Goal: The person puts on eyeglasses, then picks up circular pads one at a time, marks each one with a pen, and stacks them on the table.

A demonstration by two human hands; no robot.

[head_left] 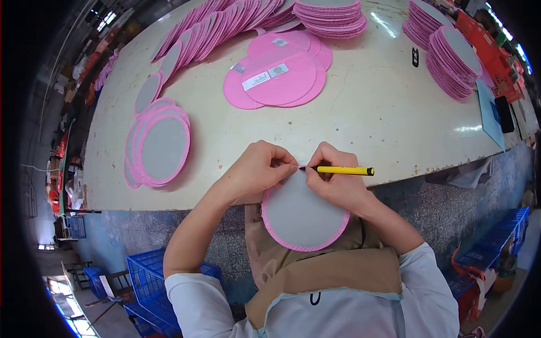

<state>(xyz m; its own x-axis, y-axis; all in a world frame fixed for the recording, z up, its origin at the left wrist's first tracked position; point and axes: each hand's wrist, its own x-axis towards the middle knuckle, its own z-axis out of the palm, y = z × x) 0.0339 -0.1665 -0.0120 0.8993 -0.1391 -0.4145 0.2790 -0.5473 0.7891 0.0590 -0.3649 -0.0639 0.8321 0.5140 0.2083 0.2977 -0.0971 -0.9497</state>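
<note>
A yellow pen [345,170] is pointing at a pink-rimmed grey disc [307,217].
The left hand [262,169] is pinching the disc's rim in its fingers; the right hand [339,183] is pinching the pen near its tip — good for control. The disc is jutting past the near edge of the worktop [248,129], so a steady left pinch is probably helping.

Speckled floor [228,239] shows below the near edge of the worn cream table [366,112], blue plastic crates [147,276] stand low to its left and right, cluttered shelving [63,174] lines its left side, and bright light [105,21] glows beyond its far-left corner.
</note>
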